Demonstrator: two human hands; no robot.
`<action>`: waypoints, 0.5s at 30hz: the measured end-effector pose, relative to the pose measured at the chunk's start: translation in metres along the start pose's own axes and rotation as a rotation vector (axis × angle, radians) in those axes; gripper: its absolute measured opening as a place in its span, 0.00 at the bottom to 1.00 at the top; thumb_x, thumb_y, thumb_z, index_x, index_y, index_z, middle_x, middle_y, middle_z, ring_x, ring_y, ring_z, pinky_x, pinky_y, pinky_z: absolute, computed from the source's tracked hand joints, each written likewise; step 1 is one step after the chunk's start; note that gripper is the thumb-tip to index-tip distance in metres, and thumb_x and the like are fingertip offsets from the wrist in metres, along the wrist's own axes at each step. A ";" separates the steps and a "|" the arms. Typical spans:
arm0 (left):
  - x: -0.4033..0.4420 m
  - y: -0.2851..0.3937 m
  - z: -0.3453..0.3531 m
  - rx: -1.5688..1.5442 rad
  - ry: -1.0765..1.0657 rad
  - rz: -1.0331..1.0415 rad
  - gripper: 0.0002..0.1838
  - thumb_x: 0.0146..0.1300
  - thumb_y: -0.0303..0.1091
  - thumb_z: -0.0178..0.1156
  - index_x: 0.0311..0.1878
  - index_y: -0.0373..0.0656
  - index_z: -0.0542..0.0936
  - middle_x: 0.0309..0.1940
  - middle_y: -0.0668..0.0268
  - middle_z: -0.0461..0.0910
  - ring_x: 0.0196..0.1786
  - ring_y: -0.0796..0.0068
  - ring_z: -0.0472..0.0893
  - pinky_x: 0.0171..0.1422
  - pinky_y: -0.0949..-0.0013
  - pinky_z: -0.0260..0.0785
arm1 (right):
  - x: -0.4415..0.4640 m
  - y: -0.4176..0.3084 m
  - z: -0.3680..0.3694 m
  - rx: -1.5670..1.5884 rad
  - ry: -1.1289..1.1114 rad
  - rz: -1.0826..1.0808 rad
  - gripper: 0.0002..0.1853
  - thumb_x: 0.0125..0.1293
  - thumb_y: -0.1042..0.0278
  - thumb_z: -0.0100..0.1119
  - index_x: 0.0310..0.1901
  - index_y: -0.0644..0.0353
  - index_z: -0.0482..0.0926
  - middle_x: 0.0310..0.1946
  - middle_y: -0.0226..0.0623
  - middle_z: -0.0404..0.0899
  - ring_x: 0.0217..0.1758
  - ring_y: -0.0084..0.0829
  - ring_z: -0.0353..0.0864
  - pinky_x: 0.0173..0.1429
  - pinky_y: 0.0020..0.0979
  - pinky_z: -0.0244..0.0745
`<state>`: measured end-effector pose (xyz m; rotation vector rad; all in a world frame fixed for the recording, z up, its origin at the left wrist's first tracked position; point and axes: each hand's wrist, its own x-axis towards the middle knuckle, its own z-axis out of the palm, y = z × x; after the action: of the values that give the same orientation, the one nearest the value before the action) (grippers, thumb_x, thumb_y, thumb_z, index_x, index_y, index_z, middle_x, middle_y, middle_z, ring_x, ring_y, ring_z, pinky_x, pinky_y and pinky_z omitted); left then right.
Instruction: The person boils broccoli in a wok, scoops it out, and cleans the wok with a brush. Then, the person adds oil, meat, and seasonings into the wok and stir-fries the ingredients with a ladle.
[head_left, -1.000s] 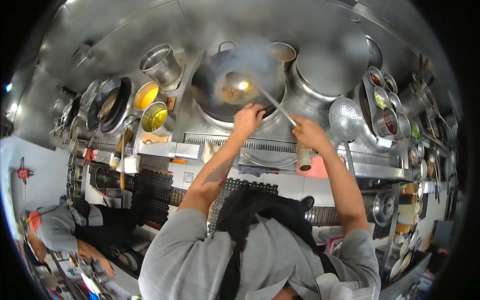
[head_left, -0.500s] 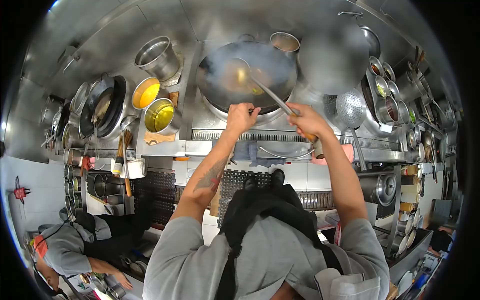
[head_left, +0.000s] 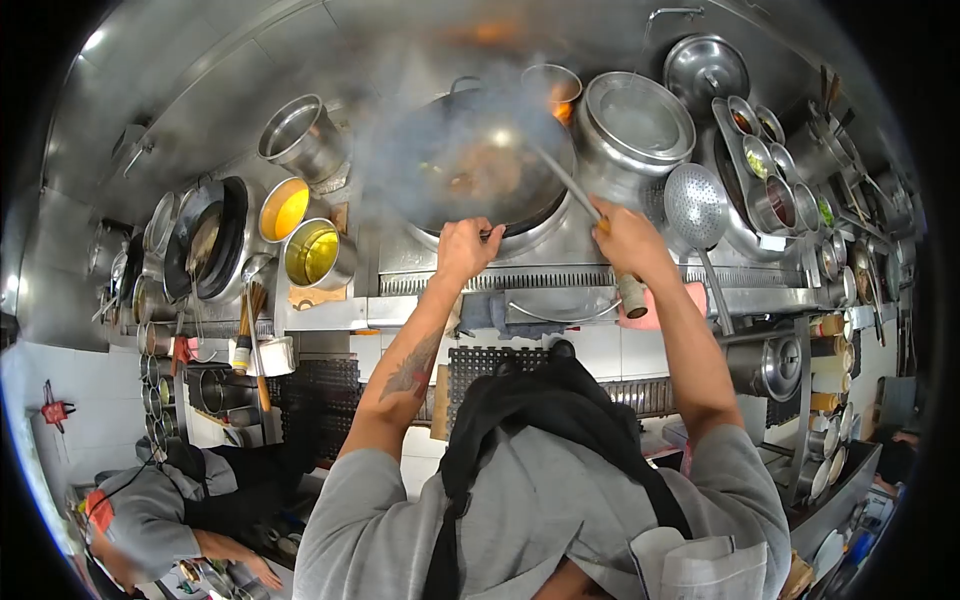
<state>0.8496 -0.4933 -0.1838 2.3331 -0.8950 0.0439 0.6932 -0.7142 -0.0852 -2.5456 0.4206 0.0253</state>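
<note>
Smoke pours from a dark wok (head_left: 548,205) on the range, where blurred brownish food (head_left: 488,175) lies with a bit of green. My left hand (head_left: 468,248) is closed on the wok's near handle, most of which the fingers hide. In my right hand (head_left: 630,242) I grip the wooden handle of a ladle (head_left: 566,180). Its metal shaft slants up and left into the wok, and its bowl is blurred by the smoke.
Orange flame (head_left: 562,103) shows by a small pot (head_left: 540,72) behind the wok. To the right stand a large lidded pot (head_left: 610,125) and a perforated skimmer (head_left: 697,205). Left are containers of yellow liquid (head_left: 290,208) and oil (head_left: 318,257). Another person (head_left: 150,510) works at lower left.
Smoke over the wok has spread and thickened, and orange flame has appeared behind it. The ladle has shifted within the wok, its bowl now harder to see. The view has tilted slightly.
</note>
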 end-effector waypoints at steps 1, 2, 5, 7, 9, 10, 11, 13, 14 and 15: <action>0.002 -0.002 0.004 -0.034 -0.006 -0.023 0.17 0.61 0.46 0.65 0.31 0.39 0.85 0.21 0.50 0.80 0.29 0.46 0.82 0.38 0.53 0.74 | 0.013 0.002 0.010 -0.015 0.071 0.080 0.29 0.63 0.70 0.54 0.68 0.54 0.70 0.46 0.57 0.82 0.51 0.55 0.81 0.58 0.48 0.74; 0.003 -0.002 0.007 -0.068 -0.007 -0.045 0.17 0.61 0.46 0.65 0.30 0.39 0.85 0.20 0.51 0.80 0.28 0.46 0.81 0.37 0.53 0.73 | 0.022 0.005 0.020 -0.034 0.143 0.156 0.29 0.63 0.71 0.53 0.68 0.53 0.71 0.44 0.58 0.82 0.49 0.56 0.82 0.56 0.49 0.75; 0.006 0.003 0.011 -0.021 -0.019 -0.037 0.17 0.61 0.45 0.65 0.28 0.39 0.84 0.19 0.52 0.79 0.26 0.47 0.80 0.35 0.54 0.72 | 0.035 0.006 0.047 -0.044 0.182 0.128 0.29 0.63 0.72 0.52 0.68 0.53 0.70 0.41 0.61 0.82 0.45 0.57 0.83 0.51 0.50 0.77; 0.005 0.010 0.010 -0.020 -0.041 -0.082 0.17 0.61 0.45 0.65 0.28 0.39 0.84 0.18 0.52 0.78 0.24 0.49 0.80 0.34 0.55 0.71 | 0.029 0.025 0.043 0.018 0.148 0.019 0.29 0.62 0.72 0.53 0.68 0.55 0.70 0.39 0.61 0.81 0.43 0.57 0.83 0.50 0.51 0.76; 0.004 0.008 0.015 -0.009 -0.046 -0.106 0.17 0.61 0.45 0.65 0.28 0.39 0.84 0.18 0.52 0.78 0.24 0.50 0.80 0.33 0.56 0.71 | 0.018 0.037 0.042 0.080 0.115 -0.097 0.30 0.62 0.72 0.53 0.68 0.57 0.69 0.38 0.62 0.81 0.41 0.57 0.83 0.49 0.51 0.75; 0.008 0.008 0.016 -0.006 -0.049 -0.117 0.17 0.61 0.45 0.65 0.28 0.39 0.85 0.17 0.53 0.78 0.23 0.50 0.80 0.33 0.56 0.71 | 0.004 0.039 0.042 0.051 0.140 -0.085 0.30 0.63 0.72 0.54 0.68 0.58 0.69 0.37 0.62 0.81 0.40 0.57 0.83 0.49 0.52 0.75; 0.009 0.013 0.016 0.010 -0.058 -0.129 0.17 0.61 0.46 0.65 0.28 0.39 0.85 0.17 0.53 0.78 0.23 0.50 0.80 0.32 0.55 0.71 | -0.007 0.041 0.042 0.021 0.164 -0.068 0.30 0.63 0.71 0.55 0.68 0.58 0.68 0.35 0.62 0.81 0.39 0.57 0.83 0.50 0.52 0.74; 0.015 0.022 0.019 0.002 -0.024 -0.118 0.17 0.61 0.45 0.65 0.28 0.39 0.85 0.17 0.53 0.78 0.23 0.50 0.80 0.32 0.55 0.70 | -0.008 0.047 0.048 -0.016 0.206 -0.006 0.30 0.63 0.71 0.54 0.69 0.59 0.68 0.34 0.60 0.81 0.39 0.57 0.83 0.49 0.52 0.75; 0.011 0.026 0.021 -0.004 -0.006 -0.112 0.17 0.61 0.45 0.65 0.28 0.39 0.85 0.17 0.53 0.78 0.23 0.49 0.79 0.32 0.55 0.70 | -0.014 0.048 0.055 -0.046 0.238 0.068 0.30 0.64 0.71 0.54 0.70 0.60 0.67 0.33 0.59 0.82 0.40 0.57 0.83 0.47 0.53 0.76; 0.012 0.032 0.024 0.004 -0.011 -0.152 0.18 0.60 0.45 0.66 0.27 0.38 0.84 0.17 0.52 0.78 0.23 0.49 0.79 0.33 0.55 0.70 | -0.021 0.049 0.059 -0.039 0.230 0.073 0.30 0.64 0.71 0.54 0.70 0.60 0.67 0.33 0.59 0.82 0.40 0.57 0.83 0.47 0.53 0.76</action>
<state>0.8349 -0.5318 -0.1828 2.4006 -0.7208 -0.0307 0.6628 -0.7163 -0.1584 -2.5796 0.6070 -0.2370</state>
